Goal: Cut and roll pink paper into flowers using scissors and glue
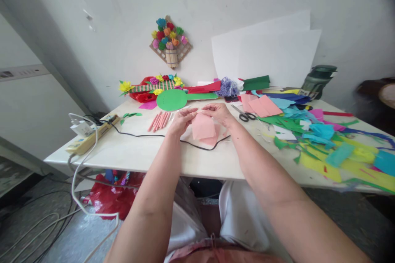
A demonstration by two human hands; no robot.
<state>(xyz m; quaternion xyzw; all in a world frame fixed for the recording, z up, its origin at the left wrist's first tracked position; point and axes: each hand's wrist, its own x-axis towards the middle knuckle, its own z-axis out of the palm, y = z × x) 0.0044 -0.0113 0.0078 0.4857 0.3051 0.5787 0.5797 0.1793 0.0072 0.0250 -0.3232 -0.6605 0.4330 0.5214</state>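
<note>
Both of my hands meet over the middle of the table. My left hand [184,120] and my right hand [218,113] pinch the top edge of a square of pink crepe paper [203,127], which hangs toward me. Under it, partly covered, another piece of the same pink paper [212,141] shows. Left of my left hand lies a row of several rolled pink paper tubes [159,121]. Just right of my right hand are black-handled scissors [247,116]. Stacked pink paper squares [265,106] lie beyond the scissors.
A black cable [142,135] crosses the table under my wrists from a power strip [92,135] at the left edge. Coloured paper scraps [324,144] cover the right side. Behind are a green paper disc [171,100], paper flowers [154,80] and a dark bottle [318,80].
</note>
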